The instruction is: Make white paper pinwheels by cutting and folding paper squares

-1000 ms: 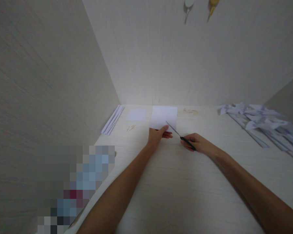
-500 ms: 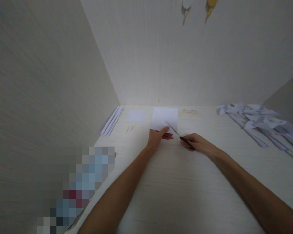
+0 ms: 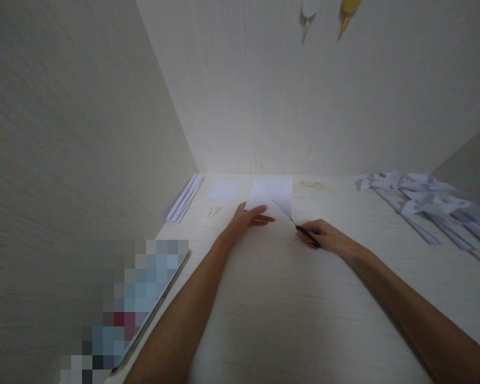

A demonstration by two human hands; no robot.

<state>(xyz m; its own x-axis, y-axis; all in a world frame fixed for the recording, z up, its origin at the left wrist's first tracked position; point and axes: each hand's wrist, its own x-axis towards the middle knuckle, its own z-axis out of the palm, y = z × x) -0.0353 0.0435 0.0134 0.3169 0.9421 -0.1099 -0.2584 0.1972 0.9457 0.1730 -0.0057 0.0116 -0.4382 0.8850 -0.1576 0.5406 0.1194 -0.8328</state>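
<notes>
A white square sheet of paper (image 3: 278, 188) lies near the back of the table, with faint diagonal creases. My left hand (image 3: 248, 217) is at its front left corner, thumb over the sheet and fingers stretched below its front edge. Scissors with black handles (image 3: 309, 237) are in my right hand (image 3: 324, 234), fingers wrapped round them. Their thin blades point up and left across the sheet's front right corner, towards its middle. Whether the blades are apart cannot be made out.
Left of the sheet lie a smaller white paper (image 3: 223, 190), rolled paper sticks (image 3: 186, 198) and thin yellowish bits (image 3: 215, 211). More bits (image 3: 312, 185) lie right. White paper pinwheels on sticks (image 3: 420, 197) fill the right side. A blurred-out flat device (image 3: 156, 288) stands left.
My left hand has slid left along the sheet's front edge to its corner. The sheet's left part looks slightly bent now. My right hand and the scissors have hardly moved.
</notes>
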